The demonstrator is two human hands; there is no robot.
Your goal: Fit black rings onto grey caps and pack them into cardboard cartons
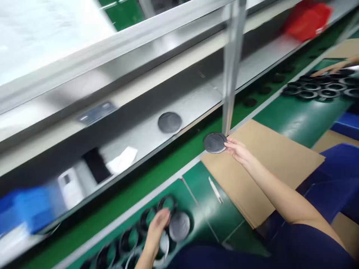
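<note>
The right hand [239, 150] pinches a disc [214, 143] in its grip beside the cardboard [266, 157]. The left hand [157, 228] touches black rings [167, 197], but its grip is too blurred to tell.

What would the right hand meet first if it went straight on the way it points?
Likely the front edge of the metal shelf beyond the green belt; the right hand, gripping a dark disc, points up-left. Depth is unclear.

single head-worn view, tilted, looking forward and down from close over the green bench [297, 119], left hand [157, 228] and right hand [238, 150] near.
</note>
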